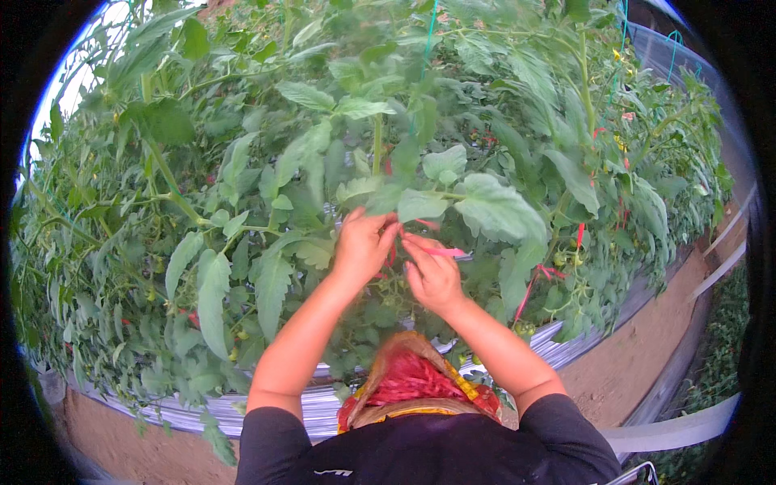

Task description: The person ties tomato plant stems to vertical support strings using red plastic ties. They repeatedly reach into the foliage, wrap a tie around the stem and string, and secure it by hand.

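My left hand (pixel 362 244) and my right hand (pixel 434 276) meet among the leaves of a tomato plant (pixel 377 142), fingertips nearly touching. Both pinch a strip of red-pink plastic ribbon (pixel 444 251); one end sticks out to the right over the back of my right hand, and red ribbon also hangs between the hands. Leaves partly hide the fingertips and the stem there. At my waist an open pouch (pixel 364 394) holds a heap of red ribbon strips (pixel 412 379).
Dense tomato plants surround my hands, with green strings (pixel 431 30) running upward. Red ribbons (pixel 533 285) and green tomatoes (pixel 524 328) are on the right. Silvery plastic mulch (pixel 321 403) and bare soil (pixel 636 357) lie below. A pale curved strip (pixel 679 429) crosses the lower right.
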A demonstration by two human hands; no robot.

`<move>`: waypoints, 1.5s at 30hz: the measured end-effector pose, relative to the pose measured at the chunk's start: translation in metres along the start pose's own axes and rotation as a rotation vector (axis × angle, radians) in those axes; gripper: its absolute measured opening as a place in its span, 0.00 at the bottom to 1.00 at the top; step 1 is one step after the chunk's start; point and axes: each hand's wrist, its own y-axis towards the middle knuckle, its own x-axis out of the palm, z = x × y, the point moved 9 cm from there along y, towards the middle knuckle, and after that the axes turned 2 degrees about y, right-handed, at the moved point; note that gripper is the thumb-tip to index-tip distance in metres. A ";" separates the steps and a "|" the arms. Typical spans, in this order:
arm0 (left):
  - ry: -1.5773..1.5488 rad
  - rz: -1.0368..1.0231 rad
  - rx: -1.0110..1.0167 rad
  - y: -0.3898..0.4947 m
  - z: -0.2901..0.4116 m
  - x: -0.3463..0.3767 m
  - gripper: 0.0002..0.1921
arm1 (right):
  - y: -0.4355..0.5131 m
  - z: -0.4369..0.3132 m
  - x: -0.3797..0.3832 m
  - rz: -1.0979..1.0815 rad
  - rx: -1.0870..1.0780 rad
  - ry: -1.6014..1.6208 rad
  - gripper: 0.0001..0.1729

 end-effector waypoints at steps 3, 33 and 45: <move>-0.071 -0.029 0.050 -0.006 0.006 -0.002 0.07 | 0.006 -0.009 -0.001 0.035 -0.072 0.020 0.22; -0.458 -0.153 -0.431 -0.022 -0.023 -0.010 0.09 | 0.022 0.014 0.019 -0.161 0.234 0.035 0.08; 0.490 0.182 0.524 -0.024 0.033 -0.044 0.10 | 0.031 0.039 0.060 -0.328 0.570 0.628 0.11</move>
